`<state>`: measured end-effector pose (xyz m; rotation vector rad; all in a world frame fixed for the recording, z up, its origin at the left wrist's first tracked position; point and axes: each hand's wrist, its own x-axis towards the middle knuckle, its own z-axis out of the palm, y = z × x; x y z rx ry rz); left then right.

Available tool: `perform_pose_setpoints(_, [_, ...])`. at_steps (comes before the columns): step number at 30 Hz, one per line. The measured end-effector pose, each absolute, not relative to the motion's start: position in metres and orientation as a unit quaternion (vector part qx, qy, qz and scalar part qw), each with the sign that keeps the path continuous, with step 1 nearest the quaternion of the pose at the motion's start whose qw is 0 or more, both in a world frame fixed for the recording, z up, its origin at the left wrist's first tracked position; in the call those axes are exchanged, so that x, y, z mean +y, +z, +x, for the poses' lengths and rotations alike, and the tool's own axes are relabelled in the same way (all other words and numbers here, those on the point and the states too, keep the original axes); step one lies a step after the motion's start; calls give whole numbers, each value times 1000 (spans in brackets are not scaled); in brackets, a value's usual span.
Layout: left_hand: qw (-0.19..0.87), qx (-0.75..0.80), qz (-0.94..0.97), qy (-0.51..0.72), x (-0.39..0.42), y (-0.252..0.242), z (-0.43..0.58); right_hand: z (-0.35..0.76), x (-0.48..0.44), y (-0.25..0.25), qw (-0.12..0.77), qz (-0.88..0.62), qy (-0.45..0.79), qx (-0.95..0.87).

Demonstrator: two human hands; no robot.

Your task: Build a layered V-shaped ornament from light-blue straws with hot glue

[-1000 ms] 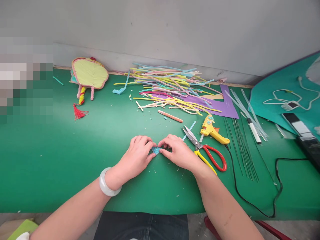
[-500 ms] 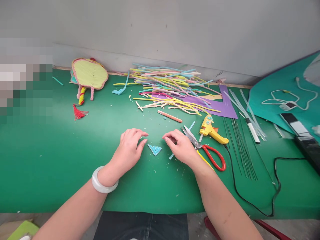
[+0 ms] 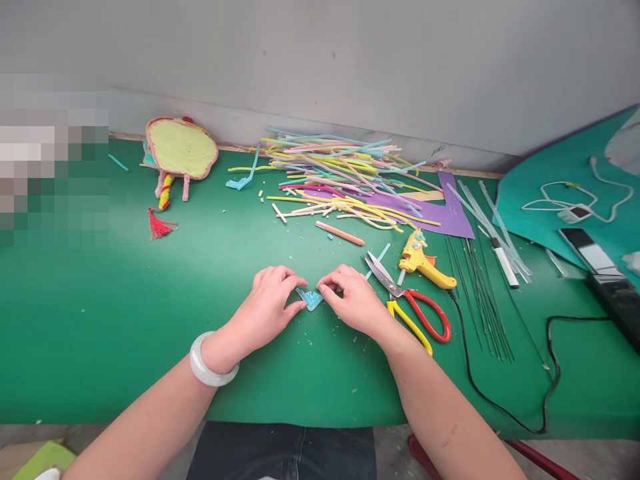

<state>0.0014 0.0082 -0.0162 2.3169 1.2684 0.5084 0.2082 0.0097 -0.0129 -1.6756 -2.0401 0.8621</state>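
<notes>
Blue triangular piece (image 3: 312,301) lies between both hands (image 3: 270,303) (image 3: 353,300), curled palms-down.

Small, light-blue, fan-shaped ribbed piece (image 3: 313,303), a little below the centre of the frame. Seems to lie flat, blunt point aimed at the bottom edge, ridges spreading upward, top edge uneven, left side partly covered.

hands (image 3: 270,303): 2 | blue triangular piece (image 3: 313,302): 1 | scissors (image 3: 397,289): 1 | glue gun (image 3: 425,264): 1

Free room leftward, scissors (image 3: 398,290) crowding right hand (image 3: 354,300)
</notes>
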Motion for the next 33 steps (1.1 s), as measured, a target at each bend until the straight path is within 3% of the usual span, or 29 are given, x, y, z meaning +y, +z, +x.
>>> perform_pose_setpoints(33, [198, 424, 870, 153, 7, -19, 5, 205, 11, -15, 172, -580, 312, -732])
